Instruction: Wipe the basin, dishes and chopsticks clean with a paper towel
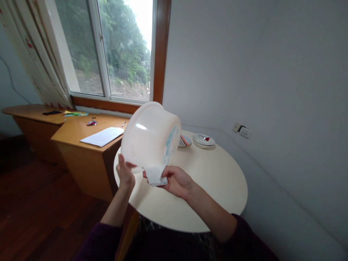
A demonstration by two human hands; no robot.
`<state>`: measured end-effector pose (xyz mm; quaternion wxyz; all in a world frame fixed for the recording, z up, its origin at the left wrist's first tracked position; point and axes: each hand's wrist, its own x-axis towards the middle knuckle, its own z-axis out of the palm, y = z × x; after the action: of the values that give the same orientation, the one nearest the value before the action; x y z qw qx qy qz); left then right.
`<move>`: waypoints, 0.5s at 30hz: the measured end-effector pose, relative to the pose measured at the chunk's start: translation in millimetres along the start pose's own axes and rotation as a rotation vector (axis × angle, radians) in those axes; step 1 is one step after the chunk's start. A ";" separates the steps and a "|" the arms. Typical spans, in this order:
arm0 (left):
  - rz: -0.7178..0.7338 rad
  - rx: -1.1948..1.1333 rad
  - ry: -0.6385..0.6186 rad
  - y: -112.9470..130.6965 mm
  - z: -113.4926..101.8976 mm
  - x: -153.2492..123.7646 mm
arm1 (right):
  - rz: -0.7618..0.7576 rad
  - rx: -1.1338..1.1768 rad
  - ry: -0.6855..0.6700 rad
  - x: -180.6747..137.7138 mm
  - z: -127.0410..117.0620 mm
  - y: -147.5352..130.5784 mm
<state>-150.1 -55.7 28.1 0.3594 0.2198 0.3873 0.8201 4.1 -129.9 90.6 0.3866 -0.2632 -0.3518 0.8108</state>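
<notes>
A whitish translucent plastic basin [148, 134] is held up on its side above the round table, its base with a light blue pattern turned to the right. My left hand [125, 174] grips the basin's lower left rim, the thumb outside and the other fingers partly hidden behind the wall. My right hand [178, 181] is closed on a folded white cloth [156, 174], which touches the basin's lower side near the base. The basin's inside faces away from me and is hidden.
The round cream table [217, 177] carries a white dish with a red motif [203, 140] and a striped dish [185, 141], partly behind the basin. Left stands a wooden desk [78, 156] with white paper [103, 136] and small items. A wall socket [245, 132] is at right.
</notes>
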 end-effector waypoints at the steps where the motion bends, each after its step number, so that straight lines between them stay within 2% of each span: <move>1: -0.002 0.000 -0.008 0.4 0.1 -0.4 | -0.017 -0.012 -0.008 -2.7 3.6 -5.1; 7: -0.004 -0.023 -0.019 1.3 0.3 0.1 | -0.118 -0.089 -0.007 -12.8 9.7 -36.2; 11: 0.004 -0.040 0.019 0.4 -0.3 3.0 | -0.269 -0.168 0.000 -14.1 11.8 -60.4; 15: 0.013 -0.063 -0.009 0.2 -1.9 5.1 | -0.425 -0.253 0.063 -15.3 13.1 -84.5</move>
<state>-154.6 -52.8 27.5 0.3626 0.2144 0.3583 0.8331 41.0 -108.8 166.4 0.5230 -0.2547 -0.4858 0.6523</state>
